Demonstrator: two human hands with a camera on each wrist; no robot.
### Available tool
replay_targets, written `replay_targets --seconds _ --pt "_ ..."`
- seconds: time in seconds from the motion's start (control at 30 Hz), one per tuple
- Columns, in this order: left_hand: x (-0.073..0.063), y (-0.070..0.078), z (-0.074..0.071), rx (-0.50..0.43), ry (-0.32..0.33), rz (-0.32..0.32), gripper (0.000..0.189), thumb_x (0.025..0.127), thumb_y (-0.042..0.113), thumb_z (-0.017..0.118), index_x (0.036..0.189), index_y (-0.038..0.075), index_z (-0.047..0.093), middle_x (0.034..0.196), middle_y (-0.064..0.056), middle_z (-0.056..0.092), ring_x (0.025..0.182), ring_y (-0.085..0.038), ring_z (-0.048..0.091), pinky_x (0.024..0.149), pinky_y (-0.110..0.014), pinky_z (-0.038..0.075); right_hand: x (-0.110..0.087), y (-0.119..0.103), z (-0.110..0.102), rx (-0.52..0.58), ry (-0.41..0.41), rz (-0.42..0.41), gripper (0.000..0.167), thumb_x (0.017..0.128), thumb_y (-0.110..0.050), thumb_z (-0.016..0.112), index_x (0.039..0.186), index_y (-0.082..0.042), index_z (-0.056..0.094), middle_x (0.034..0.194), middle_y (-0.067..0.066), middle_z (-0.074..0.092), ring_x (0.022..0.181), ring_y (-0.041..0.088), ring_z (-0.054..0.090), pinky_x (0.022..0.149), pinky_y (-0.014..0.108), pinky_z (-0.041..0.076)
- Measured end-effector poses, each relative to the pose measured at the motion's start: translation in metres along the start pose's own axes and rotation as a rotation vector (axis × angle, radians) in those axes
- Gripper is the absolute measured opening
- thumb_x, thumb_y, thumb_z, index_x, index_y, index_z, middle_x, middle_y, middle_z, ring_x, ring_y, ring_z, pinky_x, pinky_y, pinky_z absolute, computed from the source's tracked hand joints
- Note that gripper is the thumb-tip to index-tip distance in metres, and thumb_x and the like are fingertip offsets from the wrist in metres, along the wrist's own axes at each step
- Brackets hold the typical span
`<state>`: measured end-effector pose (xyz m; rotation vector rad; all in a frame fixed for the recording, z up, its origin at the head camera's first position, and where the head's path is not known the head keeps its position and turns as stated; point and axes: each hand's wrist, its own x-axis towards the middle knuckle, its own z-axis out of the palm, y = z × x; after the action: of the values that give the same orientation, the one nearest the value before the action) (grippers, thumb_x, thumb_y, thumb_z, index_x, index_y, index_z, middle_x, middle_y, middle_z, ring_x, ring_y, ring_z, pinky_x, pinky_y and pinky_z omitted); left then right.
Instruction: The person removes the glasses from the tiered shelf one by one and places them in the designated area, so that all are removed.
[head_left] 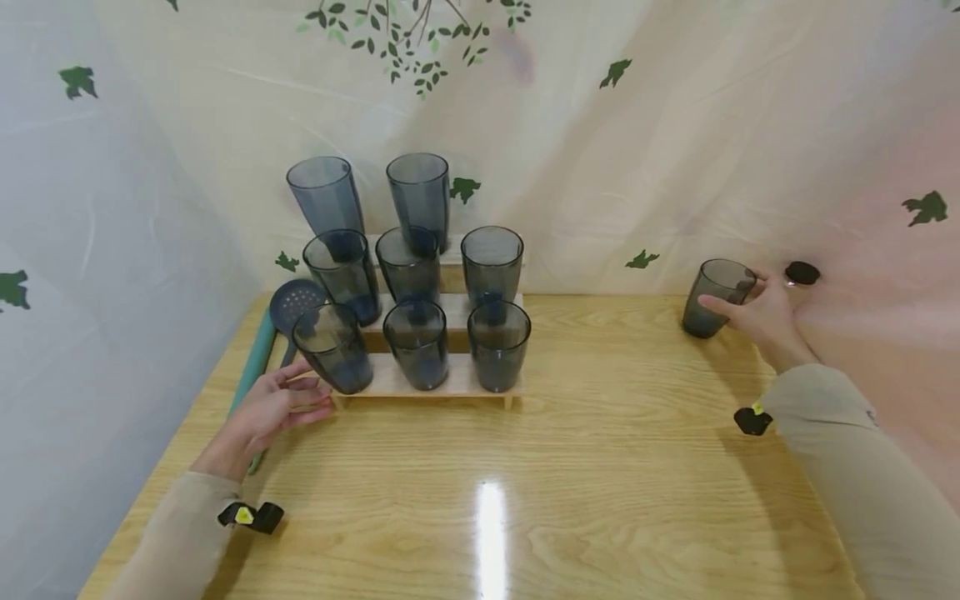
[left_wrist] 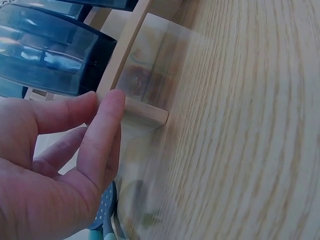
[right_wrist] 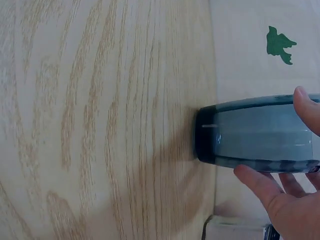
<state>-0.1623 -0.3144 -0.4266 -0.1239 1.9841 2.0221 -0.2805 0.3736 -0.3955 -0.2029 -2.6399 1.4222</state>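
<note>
In the head view, my right hand (head_left: 768, 321) holds a smoky grey drinking glass (head_left: 703, 317) upright near the back right of the table. In the right wrist view, thumb and fingers grip its sides, with the dark base (right_wrist: 206, 134) at the tabletop. My left hand (head_left: 273, 408) is at the front left end of a tiered wooden rack (head_left: 427, 395), fingers loosely extended. In the left wrist view, its fingertips (left_wrist: 116, 97) are right at the rack's corner. Beside them a front-row glass (head_left: 333, 350) stands on the lowest step.
More matching glasses stand on the rack's steps, among them a top-tier glass (head_left: 420, 196). A dark slotted skimmer (head_left: 296, 304) and a teal-handled utensil (head_left: 257, 358) lie left of the rack. A black-lidded jar (head_left: 802, 272) stands behind my right hand. Patterned sheeting (head_left: 585, 208) borders the table.
</note>
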Motion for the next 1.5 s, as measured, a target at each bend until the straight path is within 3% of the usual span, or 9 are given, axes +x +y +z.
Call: replay_targets --seconds 0.2,0.43,0.53,0.6,0.77,1.03,1.27,1.43,1.5 --pt "0.001 -0.001 -0.001 -0.050 -0.019 0.010 0.066 0.098 -0.003 0.063 0.153 -0.004 0.027 0.107 -0.006 0.062 0.095 -0.020 0.070 0.089 -0.042 0.060 0.001 0.005 -0.005 0.010 -0.013 0.001 0.106 0.088 -0.042 0.078 0.160 -0.004 0.010 0.128 0.003 0.037 0.096 0.003 0.045 0.070 0.021 0.060" --pt "0.001 -0.001 -0.004 -0.050 -0.028 0.006 0.072 0.099 -0.003 0.063 0.156 -0.005 0.020 0.108 -0.005 0.063 0.096 -0.020 0.070 0.090 -0.042 0.059 0.002 0.012 -0.006 -0.160 -0.024 -0.073 0.097 0.090 -0.046 0.075 0.153 0.002 0.019 0.137 0.014 0.031 0.084 0.004 0.054 0.065 0.013 0.054" --pt "0.000 -0.001 -0.004 -0.043 -0.028 0.007 0.069 0.099 -0.001 0.063 0.155 -0.004 0.023 0.108 -0.005 0.063 0.096 -0.019 0.069 0.091 -0.043 0.059 0.001 0.013 -0.005 -0.166 -0.039 -0.065 0.097 0.089 -0.049 0.075 0.152 0.001 0.020 0.140 0.018 0.031 0.086 0.005 0.053 0.068 0.020 0.059" --pt "0.000 0.000 -0.004 -0.036 -0.027 0.010 0.069 0.099 -0.001 0.063 0.155 -0.004 0.023 0.108 -0.005 0.063 0.096 -0.019 0.069 0.091 -0.043 0.059 0.001 0.014 -0.005 -0.149 -0.056 -0.051 0.099 0.089 -0.050 0.075 0.152 0.000 0.019 0.144 0.023 0.031 0.085 0.008 0.061 0.069 0.024 0.061" --pt "0.002 0.000 -0.002 -0.017 -0.028 0.001 0.072 0.099 0.001 0.064 0.156 -0.005 0.020 0.108 -0.005 0.063 0.097 -0.020 0.070 0.091 -0.042 0.059 0.000 0.016 -0.008 -0.128 -0.081 -0.021 0.105 0.089 -0.052 0.074 0.157 0.000 0.013 0.150 0.036 0.022 0.080 0.024 0.073 0.065 0.018 0.057" --pt "0.001 -0.001 -0.002 -0.008 -0.016 -0.003 0.074 0.099 -0.001 0.063 0.157 -0.006 0.017 0.109 -0.006 0.060 0.095 -0.018 0.070 0.090 -0.041 0.059 0.001 0.012 -0.008 -0.111 -0.088 -0.023 0.100 0.089 -0.051 0.074 0.154 0.001 0.019 0.150 0.037 0.021 0.079 0.020 0.073 0.068 0.020 0.059" --pt "0.000 -0.001 -0.003 -0.025 -0.015 -0.009 0.073 0.099 -0.001 0.064 0.157 -0.005 0.019 0.108 -0.006 0.061 0.095 -0.018 0.070 0.090 -0.042 0.059 0.005 0.015 -0.006 -0.125 -0.075 -0.045 0.095 0.090 -0.050 0.073 0.153 -0.001 0.021 0.137 0.025 0.028 0.081 0.026 0.073 0.071 0.028 0.062" --pt "0.000 0.000 -0.003 -0.026 -0.018 -0.009 0.070 0.099 0.000 0.063 0.156 -0.004 0.022 0.108 -0.005 0.062 0.096 -0.019 0.070 0.091 -0.042 0.059 0.007 0.015 -0.007 -0.132 -0.092 -0.049 0.101 0.091 -0.049 0.072 0.158 0.000 0.015 0.137 0.028 0.031 0.077 0.011 0.067 0.069 0.026 0.061" --pt "0.000 0.000 -0.003 -0.031 -0.019 -0.013 0.070 0.099 0.001 0.063 0.156 -0.004 0.022 0.108 -0.005 0.063 0.097 -0.021 0.071 0.091 -0.042 0.059 0.007 0.013 -0.007 -0.131 -0.111 -0.051 0.103 0.093 -0.048 0.071 0.160 -0.001 0.009 0.139 0.029 0.030 0.084 0.011 0.062 0.069 0.025 0.060"
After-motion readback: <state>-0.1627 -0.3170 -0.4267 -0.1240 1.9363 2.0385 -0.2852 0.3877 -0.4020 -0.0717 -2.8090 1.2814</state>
